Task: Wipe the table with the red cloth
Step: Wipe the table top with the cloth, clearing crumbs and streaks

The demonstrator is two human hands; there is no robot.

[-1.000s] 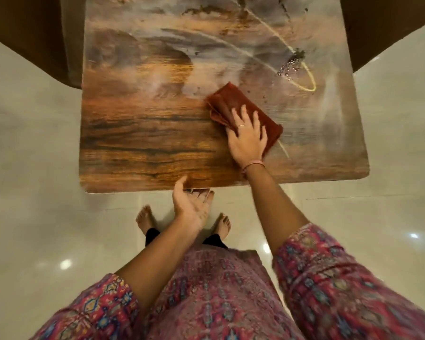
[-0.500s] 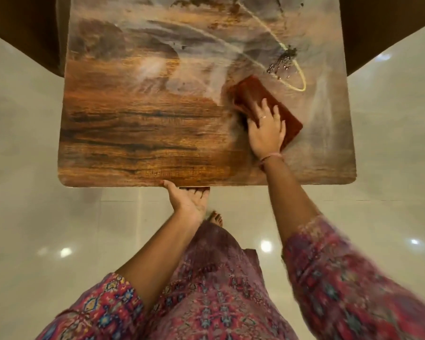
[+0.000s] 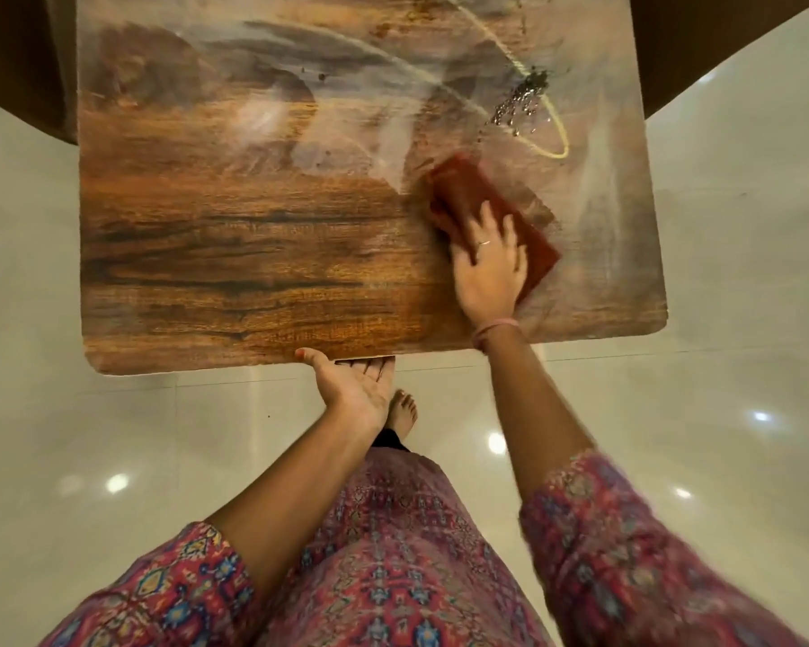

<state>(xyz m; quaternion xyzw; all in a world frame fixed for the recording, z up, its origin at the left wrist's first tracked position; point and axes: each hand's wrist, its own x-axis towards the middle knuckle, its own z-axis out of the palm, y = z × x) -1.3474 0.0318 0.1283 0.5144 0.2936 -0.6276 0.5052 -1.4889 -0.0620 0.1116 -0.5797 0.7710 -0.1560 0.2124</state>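
No brand, label or writing can be read anywhere in the frame.

The right hand (image 3: 489, 268) lies palm-down on the red cloth (image 3: 482, 212), right of centre in the frame. Its fingers are straight and slightly spread, flat on the fabric, with a thin ring (image 3: 484, 243) on one finger and a pinkish bracelet (image 3: 493, 331) at the wrist. The forearm runs down toward the lower right of the frame into a patterned sleeve (image 3: 627, 553).

The folded cloth sits on the right part of the wooden table (image 3: 234, 254), angled, its far corner toward the upper right. Just beyond it, in the upper right of the tabletop, lie a cluster of dark specks and droplets (image 3: 519, 105) and a thin yellowish curved line (image 3: 549, 133); whitish smears cover the upper half of the top.

The left hand (image 3: 353, 389) is at the table's near edge, lower centre, palm turned up. Its thumb lies on the top surface and the fingers go under the edge, so it seems to grip the edge, though the fingers are mostly hidden.

A bare foot (image 3: 402, 410) shows on the glossy pale floor (image 3: 113, 436) below.
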